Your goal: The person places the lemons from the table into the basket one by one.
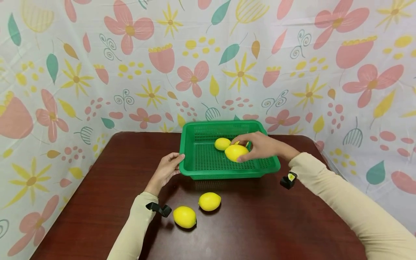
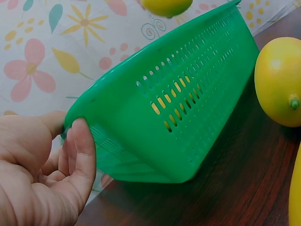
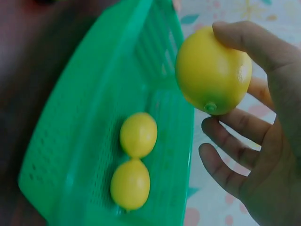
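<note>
My right hand (image 1: pixel 256 146) holds a yellow lemon (image 1: pixel 236 153) between thumb and fingers, above the green plastic basket (image 1: pixel 227 176). In the right wrist view this lemon (image 3: pixel 211 70) is raised over the basket's rim, its green-tinged tip showing. Inside the basket lie two more lemons, an upper one (image 3: pixel 138 134) and a lower one (image 3: pixel 130 184), end to end. From the head, one of them is mostly hidden by my right hand. My left hand (image 1: pixel 167 169) grips the basket's left rim, thumb on one side and fingers on the other, as the left wrist view also shows.
Two loose lemons, one nearer (image 1: pixel 185 217) and one farther (image 1: pixel 209 201), lie on the dark brown table (image 1: pixel 260 224) in front of the basket. A flower-patterned cloth (image 1: pixel 208 72) hangs behind the table and along its sides.
</note>
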`<state>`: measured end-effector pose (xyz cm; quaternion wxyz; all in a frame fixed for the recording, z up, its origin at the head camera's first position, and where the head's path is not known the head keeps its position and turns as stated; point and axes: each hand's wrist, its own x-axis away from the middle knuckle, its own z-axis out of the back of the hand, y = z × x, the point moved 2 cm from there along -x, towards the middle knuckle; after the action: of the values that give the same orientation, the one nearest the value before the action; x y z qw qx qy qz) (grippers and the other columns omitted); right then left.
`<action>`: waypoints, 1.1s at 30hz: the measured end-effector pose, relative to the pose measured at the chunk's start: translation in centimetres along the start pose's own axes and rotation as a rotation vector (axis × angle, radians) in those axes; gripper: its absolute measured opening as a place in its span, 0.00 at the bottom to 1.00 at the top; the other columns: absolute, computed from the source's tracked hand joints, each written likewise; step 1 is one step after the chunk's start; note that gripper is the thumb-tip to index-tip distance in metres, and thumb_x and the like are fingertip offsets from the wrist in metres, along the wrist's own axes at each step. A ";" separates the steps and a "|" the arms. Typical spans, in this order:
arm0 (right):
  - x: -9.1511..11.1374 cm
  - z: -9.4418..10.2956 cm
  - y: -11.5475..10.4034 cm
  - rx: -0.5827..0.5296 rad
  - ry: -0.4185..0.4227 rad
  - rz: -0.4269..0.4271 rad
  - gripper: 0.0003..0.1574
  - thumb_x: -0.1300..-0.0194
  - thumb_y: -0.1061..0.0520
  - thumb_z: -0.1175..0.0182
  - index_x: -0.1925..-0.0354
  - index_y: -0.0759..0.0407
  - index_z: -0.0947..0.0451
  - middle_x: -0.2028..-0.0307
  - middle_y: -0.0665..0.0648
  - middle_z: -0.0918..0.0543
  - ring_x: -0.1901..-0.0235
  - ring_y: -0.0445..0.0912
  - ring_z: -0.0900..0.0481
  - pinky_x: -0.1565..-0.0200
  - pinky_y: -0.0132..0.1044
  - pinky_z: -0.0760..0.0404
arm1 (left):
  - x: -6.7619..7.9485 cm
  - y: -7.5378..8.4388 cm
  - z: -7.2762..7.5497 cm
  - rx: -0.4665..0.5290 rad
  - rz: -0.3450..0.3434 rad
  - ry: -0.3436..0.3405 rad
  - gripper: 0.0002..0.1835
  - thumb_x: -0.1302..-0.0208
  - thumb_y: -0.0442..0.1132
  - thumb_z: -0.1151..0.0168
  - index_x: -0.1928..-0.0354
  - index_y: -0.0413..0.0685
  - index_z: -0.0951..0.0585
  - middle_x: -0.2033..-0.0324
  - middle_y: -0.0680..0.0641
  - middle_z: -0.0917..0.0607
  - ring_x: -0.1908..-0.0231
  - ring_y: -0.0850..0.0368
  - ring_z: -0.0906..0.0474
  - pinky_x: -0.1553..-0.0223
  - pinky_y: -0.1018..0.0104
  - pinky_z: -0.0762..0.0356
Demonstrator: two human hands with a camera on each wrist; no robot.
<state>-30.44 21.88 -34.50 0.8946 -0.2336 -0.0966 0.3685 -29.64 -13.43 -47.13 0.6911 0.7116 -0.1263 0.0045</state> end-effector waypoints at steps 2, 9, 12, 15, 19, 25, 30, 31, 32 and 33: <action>-0.7 0.3 1.0 0.009 -0.017 -0.004 0.38 0.39 0.39 0.26 0.35 0.48 0.23 0.49 0.51 0.15 0.53 0.44 0.19 0.59 0.39 0.17 | 0.0 0.0 0.0 0.003 -0.001 0.003 0.22 0.24 0.48 0.39 0.40 0.39 0.25 0.72 0.52 0.30 0.72 0.58 0.33 0.64 0.64 0.24; -2.7 0.3 3.6 0.049 -0.043 0.003 0.38 0.40 0.42 0.25 0.35 0.52 0.23 0.48 0.54 0.15 0.50 0.49 0.19 0.58 0.42 0.18 | -0.2 0.0 0.0 0.005 -0.007 0.004 0.20 0.24 0.48 0.39 0.43 0.40 0.24 0.72 0.52 0.30 0.72 0.57 0.33 0.65 0.65 0.24; -3.4 0.1 4.7 0.073 -0.056 -0.013 0.38 0.40 0.43 0.24 0.35 0.50 0.23 0.47 0.56 0.15 0.49 0.50 0.19 0.56 0.45 0.18 | -0.1 0.0 0.0 0.005 -0.006 0.009 0.20 0.24 0.48 0.39 0.42 0.40 0.24 0.72 0.52 0.29 0.72 0.58 0.32 0.64 0.65 0.24; -4.1 -0.3 5.8 0.081 -0.079 -0.037 0.37 0.41 0.45 0.24 0.36 0.49 0.23 0.45 0.58 0.16 0.48 0.53 0.18 0.53 0.48 0.18 | -0.1 0.0 0.1 0.007 -0.002 0.016 0.20 0.24 0.48 0.39 0.42 0.40 0.24 0.72 0.52 0.29 0.73 0.58 0.33 0.65 0.65 0.24; -4.8 -0.7 7.2 0.067 -0.110 -0.076 0.37 0.41 0.47 0.23 0.36 0.50 0.23 0.43 0.61 0.18 0.46 0.55 0.19 0.50 0.52 0.19 | -0.2 0.0 0.1 0.021 0.000 0.018 0.20 0.25 0.47 0.38 0.42 0.40 0.23 0.72 0.52 0.29 0.73 0.58 0.33 0.66 0.65 0.24; -5.8 -1.4 8.8 0.076 -0.147 -0.112 0.37 0.41 0.48 0.23 0.36 0.50 0.23 0.42 0.63 0.18 0.46 0.58 0.19 0.47 0.55 0.19 | -0.2 -0.1 0.1 0.027 -0.005 0.017 0.19 0.24 0.46 0.39 0.42 0.41 0.23 0.72 0.52 0.30 0.74 0.58 0.34 0.65 0.64 0.24; -6.5 -1.8 9.7 0.071 -0.183 -0.141 0.36 0.42 0.48 0.23 0.37 0.50 0.23 0.43 0.63 0.18 0.46 0.59 0.19 0.48 0.56 0.19 | -0.2 -0.1 0.1 0.024 -0.002 0.020 0.18 0.24 0.46 0.39 0.42 0.41 0.23 0.72 0.51 0.29 0.74 0.59 0.34 0.64 0.64 0.24; -6.7 -1.9 9.9 0.071 -0.190 -0.150 0.36 0.42 0.48 0.23 0.37 0.50 0.23 0.43 0.63 0.18 0.46 0.59 0.19 0.48 0.55 0.18 | -0.2 -0.1 0.1 0.024 -0.001 0.021 0.18 0.24 0.46 0.39 0.42 0.41 0.23 0.72 0.51 0.29 0.74 0.59 0.34 0.64 0.65 0.23; -6.8 -2.0 10.0 0.071 -0.197 -0.159 0.36 0.42 0.48 0.23 0.37 0.49 0.23 0.43 0.62 0.18 0.46 0.59 0.19 0.48 0.55 0.18 | -0.2 -0.1 0.1 0.025 -0.002 0.022 0.18 0.24 0.46 0.39 0.42 0.41 0.23 0.72 0.51 0.29 0.74 0.59 0.34 0.65 0.65 0.23; -6.9 -2.0 10.1 0.072 -0.205 -0.173 0.36 0.42 0.49 0.23 0.37 0.48 0.23 0.43 0.62 0.18 0.45 0.58 0.20 0.48 0.54 0.18 | -0.2 -0.1 0.1 0.025 -0.001 0.023 0.18 0.24 0.46 0.39 0.42 0.42 0.23 0.72 0.51 0.29 0.74 0.59 0.34 0.65 0.65 0.23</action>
<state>-40.85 22.55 -41.19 0.9162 -0.1531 -0.1941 0.3154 -29.84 -13.50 -47.32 0.6836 0.7201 -0.1179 0.0139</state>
